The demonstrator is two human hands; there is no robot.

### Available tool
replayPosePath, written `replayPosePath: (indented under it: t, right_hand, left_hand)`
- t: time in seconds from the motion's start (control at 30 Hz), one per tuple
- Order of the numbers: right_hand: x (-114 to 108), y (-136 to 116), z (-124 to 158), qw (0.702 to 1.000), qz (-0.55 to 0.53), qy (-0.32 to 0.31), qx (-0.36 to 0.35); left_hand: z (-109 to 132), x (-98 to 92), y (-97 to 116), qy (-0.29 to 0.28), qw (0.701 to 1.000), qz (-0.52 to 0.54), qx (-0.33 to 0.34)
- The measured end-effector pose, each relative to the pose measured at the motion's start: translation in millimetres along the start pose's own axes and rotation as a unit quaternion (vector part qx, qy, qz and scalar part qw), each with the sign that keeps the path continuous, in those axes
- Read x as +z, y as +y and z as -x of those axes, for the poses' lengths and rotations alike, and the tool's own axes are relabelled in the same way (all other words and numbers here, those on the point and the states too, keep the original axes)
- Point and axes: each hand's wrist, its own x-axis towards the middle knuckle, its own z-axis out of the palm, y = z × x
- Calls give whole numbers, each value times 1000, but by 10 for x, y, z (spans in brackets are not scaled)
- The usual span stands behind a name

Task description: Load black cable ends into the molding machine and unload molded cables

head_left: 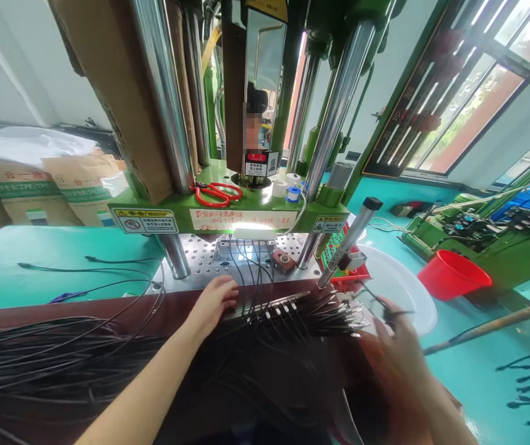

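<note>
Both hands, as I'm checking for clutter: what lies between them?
In the head view, a bundle of black cables lies between the left hand and right hand.

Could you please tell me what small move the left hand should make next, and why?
Probably the left hand should gently gather the black cables trailing from the lit block: it is right beside them and seems to hold nothing, while the right hand, blurred, is away by the white basin.
</note>
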Motion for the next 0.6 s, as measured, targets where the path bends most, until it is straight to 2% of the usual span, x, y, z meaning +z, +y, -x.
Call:
replayPosePath:
  t: [0.07, 0.13, 0.2, 0.23, 0.27, 0.33, 0.4, 0.47, 0.5, 0.6]
  right_hand:
    - [-106, 551, 352, 991, 107, 14, 84]
    - [-139, 922, 584, 971, 192, -35, 141]
    - [-147, 1008, 624, 963, 212, -74, 147]
    - [-147, 931, 561, 969, 186, -89, 138]
    - [-138, 782, 447, 977, 134, -108, 122]
    - [-67, 313, 94, 981, -19, -172, 90]
    - [123, -271, -368, 959, -153, -232, 48]
    - [439, -837, -869, 923, -248, -293, 18]
    - [624, -1082, -1114, 913, -270, -304, 14]
    - [1133, -1598, -1733, 927, -248, -279, 19]
  left_hand:
    - [-88, 114, 94, 6, 994, 84, -62]
    - [-209, 247, 165, 2, 987, 116, -108]
    - [-324, 374, 200, -13, 983, 121, -137]
    - [-370, 426, 204, -25, 980, 126, -150]
    - [-407, 468, 202, -37, 977, 131, -162]
    - [-451, 516, 186, -70, 972, 147, -171]
    - [-468, 523, 169, -113, 965, 164, -170]
    - [-466, 510, 161, -158, 958, 173, -163]
    - [-460, 500, 162, -177, 955, 174, -161]
    - [-434, 478, 173, -210, 949, 166, -165]
